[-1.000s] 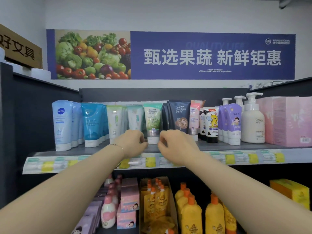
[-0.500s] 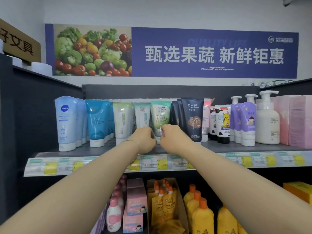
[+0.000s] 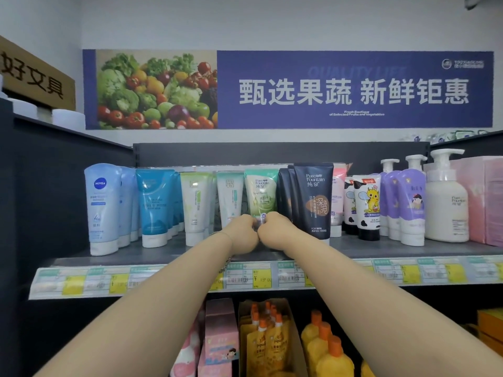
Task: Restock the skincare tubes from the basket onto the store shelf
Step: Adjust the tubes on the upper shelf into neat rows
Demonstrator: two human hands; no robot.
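**Both hands closed at the base of the green tube on the upper shelf**

Both arms are reaching forward and slightly upward from the bottom corners of the view, bare to the wrist. The left hand [image 3: 243, 233] and right hand [image 3: 275, 230] are meeting knuckle to knuckle, fingers curled inward, at the bottom of the green tube [image 3: 261, 194]. Each hand is pinching the tube's lower end; the cap is hidden behind the fingers. The tube is standing upright, cap down, on the shelf [image 3: 408, 248], between a pale white tube [image 3: 230, 197] on its left and a dark navy tube [image 3: 315, 200] on its right, just beside both.

The shelf is a grey board with a strip of price labels [image 3: 261, 277] running along its front edge. Blue tubes [image 3: 155, 205] are standing further left; white pump bottles [image 3: 446, 202] and pink boxes [image 3: 487, 197] are standing to the right. Orange-capped yellow bottles [image 3: 329, 355] are showing on the level below. A blue banner [image 3: 353, 89] with vegetables is hanging on the white wall above.
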